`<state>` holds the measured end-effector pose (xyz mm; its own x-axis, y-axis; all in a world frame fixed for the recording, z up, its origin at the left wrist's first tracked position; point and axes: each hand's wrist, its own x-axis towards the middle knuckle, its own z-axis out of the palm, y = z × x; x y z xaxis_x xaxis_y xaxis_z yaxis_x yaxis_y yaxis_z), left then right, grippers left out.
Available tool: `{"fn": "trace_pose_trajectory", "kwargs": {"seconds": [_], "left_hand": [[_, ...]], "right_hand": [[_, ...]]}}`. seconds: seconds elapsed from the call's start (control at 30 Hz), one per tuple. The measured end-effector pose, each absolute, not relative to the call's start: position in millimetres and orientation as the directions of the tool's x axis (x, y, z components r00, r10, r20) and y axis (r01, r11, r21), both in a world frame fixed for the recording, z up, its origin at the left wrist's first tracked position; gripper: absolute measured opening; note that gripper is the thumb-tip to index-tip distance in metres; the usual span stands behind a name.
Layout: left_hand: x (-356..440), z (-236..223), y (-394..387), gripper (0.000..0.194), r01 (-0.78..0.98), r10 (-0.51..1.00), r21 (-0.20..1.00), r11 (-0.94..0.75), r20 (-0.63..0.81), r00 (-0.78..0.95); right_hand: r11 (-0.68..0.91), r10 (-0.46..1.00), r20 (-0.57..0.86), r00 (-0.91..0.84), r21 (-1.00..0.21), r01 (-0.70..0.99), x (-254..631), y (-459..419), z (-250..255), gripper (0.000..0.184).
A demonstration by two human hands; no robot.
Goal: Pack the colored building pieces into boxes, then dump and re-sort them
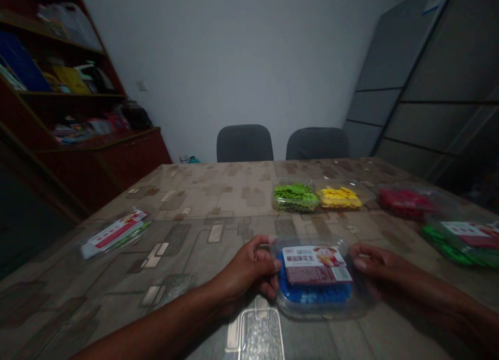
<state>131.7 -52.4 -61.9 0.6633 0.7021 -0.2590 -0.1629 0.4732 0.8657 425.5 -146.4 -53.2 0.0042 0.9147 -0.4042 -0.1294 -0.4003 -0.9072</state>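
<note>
A clear plastic box (315, 297) of blue pieces, its lid bearing a red and white label, is at the near middle of the table. My left hand (259, 266) grips its left edge, thumb on top and fingers curled at the side. On the opposite edge, my right hand (368, 264) holds the box with thumb and fingers closed. The lid lies over the blue pieces; whether it is fastened I cannot tell. Beyond the box stand a clear tub of light green pieces (295, 196) and a tub of yellow pieces (340, 197), side by side.
To the right are a box of red pieces (405, 200) and a labelled box of green pieces (448, 245). A labelled clear box (117, 232) lies at the left. Two grey chairs (245, 143) stand behind the patterned table (210, 186); a wooden shelf unit (97, 152) is at the left.
</note>
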Motion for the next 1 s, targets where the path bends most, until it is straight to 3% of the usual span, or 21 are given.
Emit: {"fn": "trace_pose_trajectory", "kwargs": {"seconds": [0.23, 0.43, 1.0], "left_hand": [[130.6, -52.9, -51.0, 0.044, -0.144, 0.687, 0.847, 0.512, -0.303, 0.660], [131.9, -55.3, -53.8, 0.048, -0.159, 0.670, 0.825, 0.543, -0.312, 0.673], [133.4, -55.5, -59.1, 0.037, -0.180, 0.655, 0.851, 0.492, -0.226, 0.721]], "right_hand": [[-0.379, 0.921, -0.388, 0.032, -0.911, -0.161, 430.9, -143.7, -53.7, 0.038], [-0.339, 0.912, -0.377, 0.161, -0.914, -0.222, 437.2, -138.5, -56.8, 0.039], [-0.270, 0.931, -0.294, 0.214, -0.953, -0.135, 442.6, -140.9, -51.8, 0.053]]}}
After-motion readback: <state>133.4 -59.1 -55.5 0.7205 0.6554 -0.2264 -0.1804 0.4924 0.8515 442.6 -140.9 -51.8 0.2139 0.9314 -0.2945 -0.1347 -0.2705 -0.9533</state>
